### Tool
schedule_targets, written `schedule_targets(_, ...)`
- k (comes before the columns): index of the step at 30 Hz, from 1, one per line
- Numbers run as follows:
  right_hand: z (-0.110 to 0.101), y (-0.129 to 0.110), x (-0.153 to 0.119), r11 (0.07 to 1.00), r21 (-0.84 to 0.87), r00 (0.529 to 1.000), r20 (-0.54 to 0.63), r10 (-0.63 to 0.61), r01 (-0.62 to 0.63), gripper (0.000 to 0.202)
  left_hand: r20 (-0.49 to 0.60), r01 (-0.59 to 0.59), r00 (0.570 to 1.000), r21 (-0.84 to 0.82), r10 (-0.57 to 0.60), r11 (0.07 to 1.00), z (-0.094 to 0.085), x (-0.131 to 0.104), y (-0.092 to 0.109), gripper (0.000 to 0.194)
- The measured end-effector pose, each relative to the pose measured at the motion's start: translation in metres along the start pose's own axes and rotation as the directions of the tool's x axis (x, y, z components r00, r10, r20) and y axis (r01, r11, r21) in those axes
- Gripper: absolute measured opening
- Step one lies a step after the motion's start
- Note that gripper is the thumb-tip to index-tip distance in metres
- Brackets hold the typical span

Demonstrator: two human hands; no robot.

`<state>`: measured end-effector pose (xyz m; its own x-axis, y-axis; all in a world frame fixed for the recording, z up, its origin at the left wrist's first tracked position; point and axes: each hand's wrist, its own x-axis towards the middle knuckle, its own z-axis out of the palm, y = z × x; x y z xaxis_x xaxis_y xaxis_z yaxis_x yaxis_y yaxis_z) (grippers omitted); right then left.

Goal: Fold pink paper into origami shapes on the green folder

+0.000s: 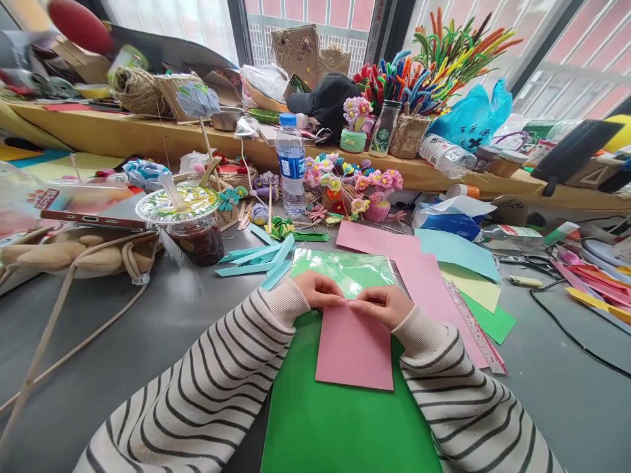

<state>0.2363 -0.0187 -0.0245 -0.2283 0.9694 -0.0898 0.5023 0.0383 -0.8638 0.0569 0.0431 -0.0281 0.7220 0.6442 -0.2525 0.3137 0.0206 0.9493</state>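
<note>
A pink sheet of paper (355,348) lies over a green folder (345,427) in front of me. At its far edge my left hand (319,290) pinches the paper, fingers closed. My right hand (383,305) is closed on the same edge, its fingertips close beside those of the left. The hands hide the ends of that edge. Beyond them, the folder's top is under shiny clear plastic. More pink paper (434,295) lies to the right, over green and pale yellow sheets.
Light blue strips (261,256) lie beyond my left hand, near a lidded drink cup (190,230). A water bottle (292,167) stands behind. Crocheted flowers (355,184) line the back, and a black cable (566,328) crosses the right side.
</note>
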Motion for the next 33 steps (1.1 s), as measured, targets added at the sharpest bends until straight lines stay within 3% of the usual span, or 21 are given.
schedule_targets(4, 0.0, 0.001, 0.002, 0.999, -0.03, 1.0, -0.02, -0.019, 0.018, 0.022, -0.023, -0.037, 0.999, 0.151, 0.04, 0.988, 0.003, 0.003, -0.004, 0.03)
schedule_targets(10, 0.0, 0.001, 0.002, 1.0, -0.012, 1.0, -0.018, 0.009, -0.009, 0.021, -0.056, -0.077, 0.994, 0.229, 0.092, 0.97, 0.007, 0.002, -0.004, 0.03)
schedule_targets(15, -0.005, 0.001, -0.001, 0.997, 0.056, 0.998, -0.026, 0.061, -0.06, 0.021, -0.108, -0.078, 0.988, 0.253, 0.108, 0.964, 0.008, 0.0, 0.0, 0.031)
schedule_targets(23, -0.03, 0.006, -0.007, 0.983, 0.138, 0.993, 0.007, 0.121, -0.121, 0.018, -0.116, -0.08, 0.987, 0.216, 0.107, 0.973, -0.006, -0.004, 0.001, 0.031)
schedule_targets(26, -0.039, 0.014, -0.008, 0.986, 0.096, 0.989, -0.047, 0.137, -0.132, 0.017, -0.126, -0.083, 0.985, 0.228, 0.114, 0.97, -0.01, -0.005, 0.0, 0.031)
schedule_targets(30, -0.04, 0.019, -0.007, 0.993, 0.019, 0.967, -0.226, 0.117, -0.116, 0.017, -0.127, -0.078, 0.986, 0.226, 0.109, 0.971, -0.008, -0.004, -0.001, 0.03)
schedule_targets(33, -0.027, 0.011, -0.003, 0.999, -0.029, 0.981, -0.19, 0.032, -0.038, 0.022, -0.107, -0.084, 0.988, 0.2, 0.107, 0.976, -0.002, -0.002, -0.001, 0.028)
